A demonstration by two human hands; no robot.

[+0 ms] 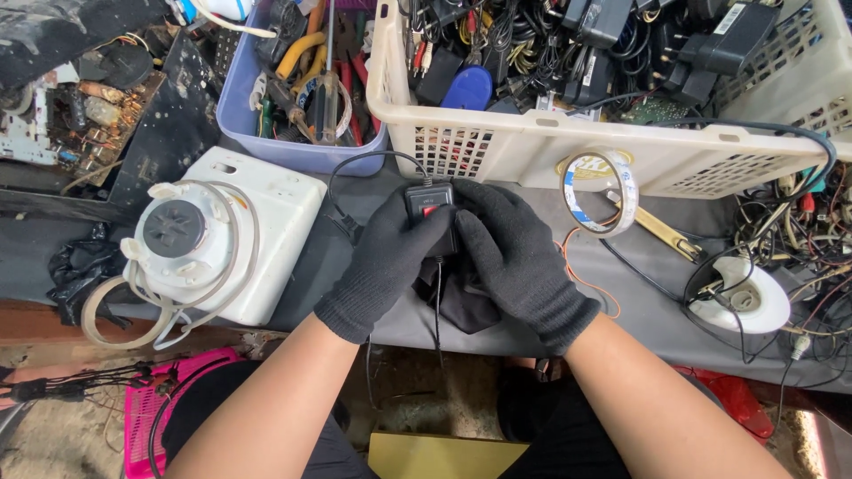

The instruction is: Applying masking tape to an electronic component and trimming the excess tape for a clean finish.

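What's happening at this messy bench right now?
A person in black knit gloves holds a small black box with a red button in both hands, left hand and right hand, over a grey bench. Cables run from the box. A white appliance base sits to the left, a cream basket of adapters behind.

The adapter (429, 206), held between both hands, lies just in front of the basket (532, 146), with the blender base (222, 239) to the basket's front left, the tool tub (257, 133) touching its left side, and the tape roll (601, 192) leaning against its front wall.
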